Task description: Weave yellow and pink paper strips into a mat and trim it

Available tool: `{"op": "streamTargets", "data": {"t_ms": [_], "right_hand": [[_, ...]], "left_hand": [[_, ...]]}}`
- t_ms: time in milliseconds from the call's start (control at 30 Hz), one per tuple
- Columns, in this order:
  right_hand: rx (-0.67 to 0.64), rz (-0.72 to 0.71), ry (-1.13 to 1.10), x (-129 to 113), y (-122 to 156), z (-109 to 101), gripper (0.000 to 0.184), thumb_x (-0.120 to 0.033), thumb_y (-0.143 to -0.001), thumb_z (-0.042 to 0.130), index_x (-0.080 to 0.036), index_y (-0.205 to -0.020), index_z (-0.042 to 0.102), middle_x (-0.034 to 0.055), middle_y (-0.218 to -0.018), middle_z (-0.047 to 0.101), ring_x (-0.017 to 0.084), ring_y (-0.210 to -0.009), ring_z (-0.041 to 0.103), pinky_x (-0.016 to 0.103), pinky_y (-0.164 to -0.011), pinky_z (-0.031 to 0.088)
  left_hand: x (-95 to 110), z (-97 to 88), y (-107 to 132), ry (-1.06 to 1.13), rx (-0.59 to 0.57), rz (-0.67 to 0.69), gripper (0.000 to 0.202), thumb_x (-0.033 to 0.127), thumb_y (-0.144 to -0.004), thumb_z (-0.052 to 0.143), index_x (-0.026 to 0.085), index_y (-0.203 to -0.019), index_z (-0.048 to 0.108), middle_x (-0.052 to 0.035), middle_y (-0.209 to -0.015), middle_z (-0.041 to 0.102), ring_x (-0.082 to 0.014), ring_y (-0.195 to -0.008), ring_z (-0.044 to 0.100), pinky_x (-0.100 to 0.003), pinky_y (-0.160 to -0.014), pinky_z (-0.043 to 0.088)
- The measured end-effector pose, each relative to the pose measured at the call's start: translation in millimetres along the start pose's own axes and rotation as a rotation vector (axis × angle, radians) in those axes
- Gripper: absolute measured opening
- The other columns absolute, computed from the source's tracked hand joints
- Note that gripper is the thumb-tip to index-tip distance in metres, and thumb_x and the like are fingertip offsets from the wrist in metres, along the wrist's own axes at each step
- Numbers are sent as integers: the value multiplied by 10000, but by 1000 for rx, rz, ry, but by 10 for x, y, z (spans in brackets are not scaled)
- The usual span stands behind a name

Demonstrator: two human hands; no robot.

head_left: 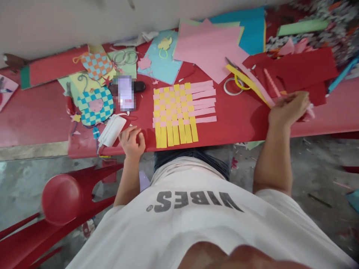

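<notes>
A woven mat (174, 108) of yellow and pink paper strips lies flat on the red table, with loose strip ends at its right and near sides. My left hand (132, 140) rests at the table's near edge, fingers loosely apart and holding nothing, beside a white power bank (112, 130). Over on the right, my right hand (289, 107) is closed, its fingertips turned away from view. A yellow strip (249, 83) and a pink strip (259, 85) run up to it, and some crumpled pink paper (309, 113) shows beside it. Whatever it grips is hidden.
Scissors (241, 83) and a roll of tape (233, 86) lie left of my right hand. Pink sheets (207, 46), red paper (308, 73) and shredded scraps (342, 30) cover the back. Checkered woven pieces (97, 106) and a phone (126, 93) lie left. A red chair (61, 200) stands below.
</notes>
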State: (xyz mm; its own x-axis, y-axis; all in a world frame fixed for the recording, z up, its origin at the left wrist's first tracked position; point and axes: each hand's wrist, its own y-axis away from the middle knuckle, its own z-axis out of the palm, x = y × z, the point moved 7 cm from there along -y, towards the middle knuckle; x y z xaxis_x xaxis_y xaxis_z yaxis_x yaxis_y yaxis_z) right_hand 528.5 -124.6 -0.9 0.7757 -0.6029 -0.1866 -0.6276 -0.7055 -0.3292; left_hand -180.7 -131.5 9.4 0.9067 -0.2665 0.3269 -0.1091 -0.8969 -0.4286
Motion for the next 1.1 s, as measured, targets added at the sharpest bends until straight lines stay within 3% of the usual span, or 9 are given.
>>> {"op": "streamTargets", "data": {"t_ms": [100,233,333,467,600,767,900,1000,1100], "right_hand": [[63,172,-94,196,-39,48,419,-38,-967,708,-154,-1370,695,285,-1542,615,411,-1507,513,598,-1254,316],[-96,-217,-108,59,280,60,482,-325,-1149,706,-138,-1584,622,242,-1568,694,359,-1504,575,480,-1284,368],[-150,-242,-119,214,724,-26,640,-424,-1149,657,-118,-1695,525,234,-1635,691,351,-1529,591,469,-1301,378],[-104,-306,-91,466,1272,-205,653,-509,-1184,496,-179,-1748,490,223,-1740,635,344,-1682,494,587,-1423,167],[-162,-364,-91,620,1571,-348,649,-542,-1127,579,-237,-1699,556,189,-1744,646,349,-1658,511,553,-1378,318],[-227,-480,-121,483,1675,-507,431,-400,-1213,452,-207,-1431,770,207,-1452,820,332,-1372,725,449,-1259,448],[-282,-519,-75,362,1718,-520,412,-355,-1205,451,-252,-1399,800,171,-1315,849,341,-1316,735,471,-1218,451],[-163,-439,-134,378,1671,-569,394,-463,-1151,540,-239,-1375,774,199,-1420,799,361,-1381,702,500,-1266,458],[-51,-269,-161,452,1551,-542,537,-529,-1041,649,-171,-1437,713,266,-1469,745,418,-1420,664,577,-1302,467]], "left_hand": [[-144,-70,120,50,178,-7,345,430,-1136,566,208,-1181,827,-210,-1297,835,-366,-1250,800,-594,-1190,568],[-180,-4,124,77,222,-27,318,390,-1121,587,187,-1184,824,-214,-1277,836,-353,-1230,790,-550,-1174,544],[-182,17,125,89,224,-52,311,379,-1116,580,187,-1189,813,-216,-1259,838,-354,-1219,787,-545,-1168,540],[-183,7,138,86,244,-39,303,374,-1107,600,184,-1192,820,-213,-1249,846,-355,-1213,792,-532,-1144,558],[-190,25,127,58,233,-43,297,367,-1097,610,183,-1169,832,-204,-1255,855,-346,-1192,801,-515,-1122,572],[-177,26,109,60,223,-56,294,351,-1089,607,180,-1159,836,-206,-1250,857,-356,-1211,797,-527,-1136,575],[-169,33,98,73,198,-70,279,340,-1085,615,181,-1168,829,-203,-1272,849,-349,-1225,791,-520,-1145,583],[-174,41,98,74,179,-85,272,336,-1082,617,183,-1170,823,-200,-1277,840,-343,-1236,790,-509,-1144,591],[-173,45,104,84,170,-78,254,322,-1082,628,184,-1177,820,-196,-1279,835,-342,-1246,785,-508,-1148,593]]}}
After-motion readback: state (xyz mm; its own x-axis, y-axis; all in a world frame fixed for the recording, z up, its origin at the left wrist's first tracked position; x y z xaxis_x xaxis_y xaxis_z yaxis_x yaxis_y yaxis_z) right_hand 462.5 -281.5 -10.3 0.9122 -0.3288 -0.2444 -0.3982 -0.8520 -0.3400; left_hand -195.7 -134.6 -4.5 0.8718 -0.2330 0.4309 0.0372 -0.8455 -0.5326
